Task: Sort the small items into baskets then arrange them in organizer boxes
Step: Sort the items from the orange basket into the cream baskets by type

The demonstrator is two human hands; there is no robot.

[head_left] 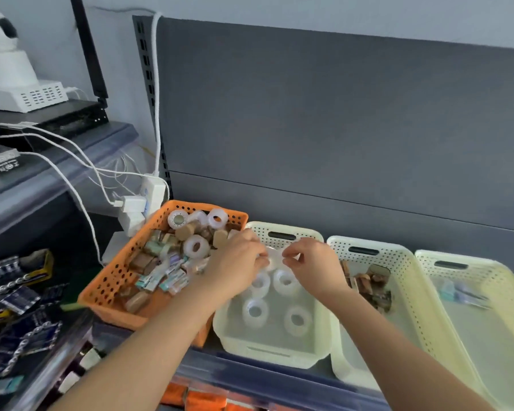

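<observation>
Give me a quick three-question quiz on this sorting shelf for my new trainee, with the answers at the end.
1. True or false: the orange basket is empty.
2. What lies in the white basket under the left hand and the right hand? A batteries, B tape rolls, C brown blocks.
3. How many white baskets stand to the right of the orange one?
Key: 1 false; 2 B; 3 three.
</observation>
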